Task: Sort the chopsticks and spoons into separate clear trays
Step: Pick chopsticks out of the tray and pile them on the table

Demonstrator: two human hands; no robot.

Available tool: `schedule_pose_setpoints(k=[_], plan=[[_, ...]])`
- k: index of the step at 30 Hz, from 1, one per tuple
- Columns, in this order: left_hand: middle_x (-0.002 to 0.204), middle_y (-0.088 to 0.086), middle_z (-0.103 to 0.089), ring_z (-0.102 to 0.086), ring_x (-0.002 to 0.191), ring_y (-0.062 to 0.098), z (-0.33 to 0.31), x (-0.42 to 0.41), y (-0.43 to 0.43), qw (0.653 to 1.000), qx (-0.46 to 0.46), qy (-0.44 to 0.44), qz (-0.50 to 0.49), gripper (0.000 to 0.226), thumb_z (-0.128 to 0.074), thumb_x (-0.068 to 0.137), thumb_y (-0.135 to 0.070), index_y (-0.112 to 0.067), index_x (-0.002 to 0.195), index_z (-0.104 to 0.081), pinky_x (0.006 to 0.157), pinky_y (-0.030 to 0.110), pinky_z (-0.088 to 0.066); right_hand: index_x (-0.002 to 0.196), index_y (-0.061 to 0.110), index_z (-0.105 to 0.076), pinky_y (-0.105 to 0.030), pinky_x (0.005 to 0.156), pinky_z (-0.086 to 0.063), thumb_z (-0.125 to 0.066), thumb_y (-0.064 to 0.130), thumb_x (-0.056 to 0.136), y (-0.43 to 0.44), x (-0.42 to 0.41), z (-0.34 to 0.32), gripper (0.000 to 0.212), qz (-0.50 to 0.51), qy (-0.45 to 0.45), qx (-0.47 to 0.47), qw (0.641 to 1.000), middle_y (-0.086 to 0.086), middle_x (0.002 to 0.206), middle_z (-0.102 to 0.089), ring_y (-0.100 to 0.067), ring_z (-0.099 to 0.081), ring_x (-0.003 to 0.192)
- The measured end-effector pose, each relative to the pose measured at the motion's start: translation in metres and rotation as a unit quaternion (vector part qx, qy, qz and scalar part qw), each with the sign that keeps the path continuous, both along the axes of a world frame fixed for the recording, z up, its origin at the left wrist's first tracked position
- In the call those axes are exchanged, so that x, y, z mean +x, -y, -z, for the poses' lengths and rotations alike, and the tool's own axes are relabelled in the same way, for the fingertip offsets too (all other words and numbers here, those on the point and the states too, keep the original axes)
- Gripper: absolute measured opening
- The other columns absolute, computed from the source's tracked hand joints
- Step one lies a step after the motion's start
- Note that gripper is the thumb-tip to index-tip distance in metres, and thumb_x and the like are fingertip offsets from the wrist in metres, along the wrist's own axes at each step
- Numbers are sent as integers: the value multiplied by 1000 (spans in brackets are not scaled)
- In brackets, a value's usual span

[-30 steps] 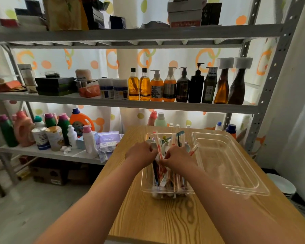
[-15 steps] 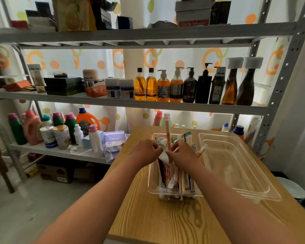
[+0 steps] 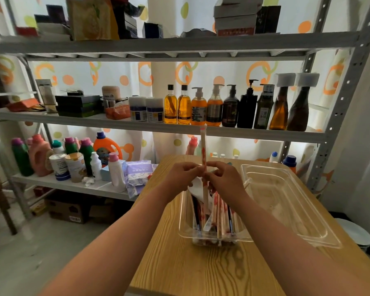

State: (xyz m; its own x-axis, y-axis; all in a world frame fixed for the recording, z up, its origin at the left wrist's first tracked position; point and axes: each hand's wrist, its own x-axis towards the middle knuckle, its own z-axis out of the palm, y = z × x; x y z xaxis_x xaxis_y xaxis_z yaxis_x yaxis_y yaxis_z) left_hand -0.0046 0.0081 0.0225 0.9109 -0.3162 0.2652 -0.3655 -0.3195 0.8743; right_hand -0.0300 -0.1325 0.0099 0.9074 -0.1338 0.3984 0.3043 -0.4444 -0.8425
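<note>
A clear tray on the wooden table holds several paper-wrapped chopsticks and white spoons mixed together. Above it I hold one wrapped chopstick pair upright; its top reaches the shelf edge. My right hand pinches it near the middle. My left hand is close against it on the left and grips a white spoon, partly hidden beneath the hand; whether it also touches the chopsticks I cannot tell. A second clear tray stands to the right with nothing in it.
The wooden table ends close in front and on the left. A metal shelf rack full of bottles and boxes stands right behind it. White plates sit low at the right. Cardboard boxes lie on the floor at left.
Both hands rose from among the utensils in the left tray. The wrapped chopstick pair came up with them and now stands upright above the tray.
</note>
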Motion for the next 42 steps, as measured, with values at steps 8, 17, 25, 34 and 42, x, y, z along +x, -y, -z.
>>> schedule_pose_setpoints(k=[8,17,25,34,42], plan=[[76,-5,-64,-54,68,8,-1,5,-3,999,-22,-18,-18,22,-53,97,-27,-17,84,-68,57,16,-38,129,16,-55,-16,55,-50,-61,16,89,-7,-2,-1,40,-27,15,1,1000,-3,77,-67,-4,-60,56],[73,8,-64,-59,72,20,7,23,-28,980,-8,-31,-195,29,-54,95,-26,-14,71,-64,64,28,-48,115,11,-64,-10,57,-48,-55,22,93,-3,0,1,27,1,21,-41,999,1,83,-69,2,-61,62],[98,6,-71,-57,83,17,47,38,-44,952,170,-55,-247,29,-57,94,-33,-9,99,-73,71,27,-40,111,10,-66,-20,64,-52,-56,21,93,2,0,1,23,19,19,-54,998,-2,86,-69,-2,-62,68],[86,4,-69,-64,80,22,85,40,-37,923,270,-80,-264,30,-56,91,-41,-15,84,-69,74,32,-53,108,14,-68,-28,80,-52,-56,24,92,8,-3,3,22,43,14,-97,994,-2,95,-71,-14,-66,82],[99,3,-66,-63,90,21,94,42,-37,900,351,-72,-250,31,-52,90,-46,-19,102,-62,83,36,-54,107,12,-67,-18,69,-50,-55,23,93,14,-8,0,22,53,10,-92,994,-3,91,-70,-7,-65,73]])
